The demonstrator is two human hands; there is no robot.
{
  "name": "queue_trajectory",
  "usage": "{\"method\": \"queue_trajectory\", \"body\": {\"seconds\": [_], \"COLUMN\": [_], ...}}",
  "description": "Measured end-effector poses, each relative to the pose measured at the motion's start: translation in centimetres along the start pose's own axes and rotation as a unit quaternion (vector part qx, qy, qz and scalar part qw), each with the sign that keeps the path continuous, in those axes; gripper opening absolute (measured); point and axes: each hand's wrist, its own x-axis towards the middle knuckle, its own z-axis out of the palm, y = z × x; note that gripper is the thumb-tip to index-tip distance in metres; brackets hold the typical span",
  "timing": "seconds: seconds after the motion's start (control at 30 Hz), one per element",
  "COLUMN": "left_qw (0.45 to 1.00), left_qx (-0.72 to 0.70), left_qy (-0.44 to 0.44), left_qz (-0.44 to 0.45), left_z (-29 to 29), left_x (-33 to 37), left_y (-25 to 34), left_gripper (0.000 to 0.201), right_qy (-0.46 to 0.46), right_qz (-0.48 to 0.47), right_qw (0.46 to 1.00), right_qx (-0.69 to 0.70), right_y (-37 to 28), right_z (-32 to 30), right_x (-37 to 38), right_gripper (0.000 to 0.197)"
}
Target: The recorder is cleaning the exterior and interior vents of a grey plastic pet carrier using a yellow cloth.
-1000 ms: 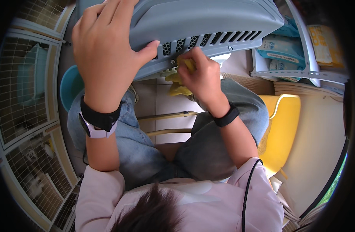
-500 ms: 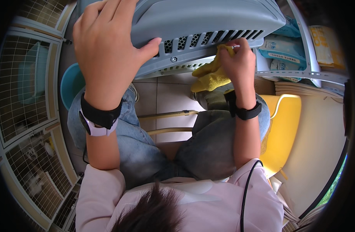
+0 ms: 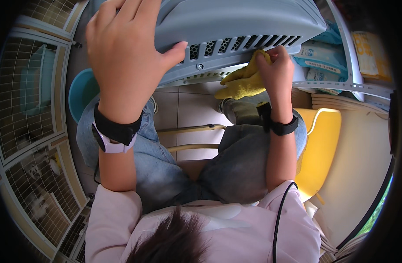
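A grey-blue plastic pet carrier [image 3: 236,26] with a row of vent slots fills the top of the view. My left hand [image 3: 126,61] lies spread on its left end, the thumb out along the lower edge near a bolt; the fingertips run up out of the picture. At the slotted side, toward the right end, my right hand [image 3: 277,72] pinches a yellow cloth [image 3: 242,83]. Part of the cloth touches the slots, and its folds hang down below the hand.
A blue bucket [image 3: 80,96] stands by my left knee. Wire-fronted cages [image 3: 28,96] line the left side, with furry animals in the lower one. To the right are a shelf holding blue packages [image 3: 321,57] and a yellow chair [image 3: 323,144].
My right hand has shifted slightly right with the cloth, whose folds hang differently. The carrier and my left hand have moved a little to the right.
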Motion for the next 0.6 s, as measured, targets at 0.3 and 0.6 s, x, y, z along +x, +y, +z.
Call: {"method": "queue_trajectory", "body": {"seconds": [0.3, 0.6], "left_qw": [0.999, 0.997], "left_qx": [-0.016, -0.025], "left_qy": [0.042, 0.066], "left_qz": [0.021, 0.031], "left_z": [0.3, 0.5], "left_x": [-0.2, -0.1], "left_y": [0.2, -0.1], "left_gripper": [0.062, 0.062], "right_qy": [-0.034, -0.102], "right_qz": [-0.038, -0.081], "right_qw": [0.993, 0.978], "right_qx": [0.107, 0.162], "right_y": [-2.4, -5.1], "right_z": [1.5, 2.6], "right_x": [-1.8, -3.3], "right_gripper": [0.023, 0.023]}}
